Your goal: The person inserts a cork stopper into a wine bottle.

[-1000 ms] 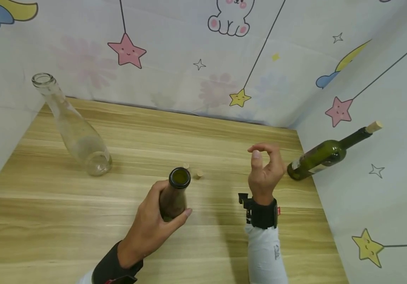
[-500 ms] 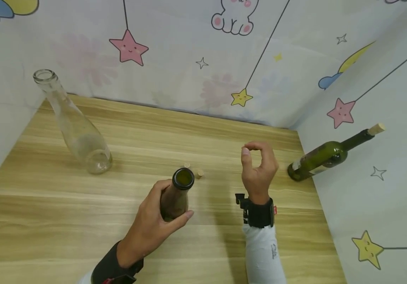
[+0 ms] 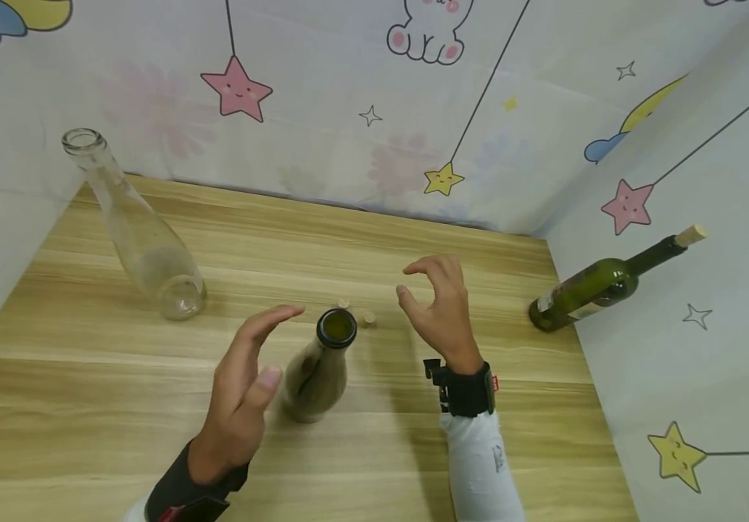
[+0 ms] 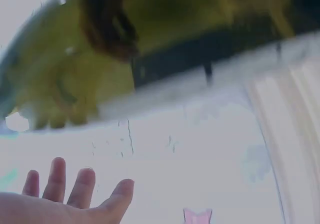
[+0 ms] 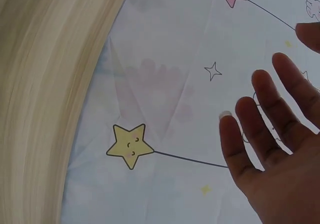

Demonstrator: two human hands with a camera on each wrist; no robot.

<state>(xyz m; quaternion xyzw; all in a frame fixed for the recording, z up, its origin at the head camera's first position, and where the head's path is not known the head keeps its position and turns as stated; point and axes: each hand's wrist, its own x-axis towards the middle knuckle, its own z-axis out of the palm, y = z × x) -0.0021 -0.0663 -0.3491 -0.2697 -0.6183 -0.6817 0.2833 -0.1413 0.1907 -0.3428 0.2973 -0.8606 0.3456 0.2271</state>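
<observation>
An uncorked dark glass bottle [image 3: 317, 377] stands upright on the table in the head view. My left hand [image 3: 237, 391] is just left of it, fingers spread and apart from the glass. The left wrist view has the bottle's green side [image 4: 175, 38] large and blurred above my left hand [image 4: 75, 196]. To the right of the bottle my right hand [image 3: 439, 308] hovers over the table, fingers loosely bent, holding nothing. Two small corks, one [image 3: 368, 319] a bit right of the other [image 3: 344, 304], lie just behind the bottle. The right wrist view has my right hand [image 5: 275, 144] with fingers apart.
A clear glass bottle [image 3: 152, 254] stands at the back left of the wooden table [image 3: 87, 406]. At the right edge is a green wine bottle [image 3: 586, 293] with a cork [image 3: 690, 235] in its neck. Printed cloth walls [image 3: 322, 94] border the table at the back and sides.
My left hand has let go of the dark bottle and moved left. My right hand has shifted left toward the bottle, its thumb and finger now farther apart.
</observation>
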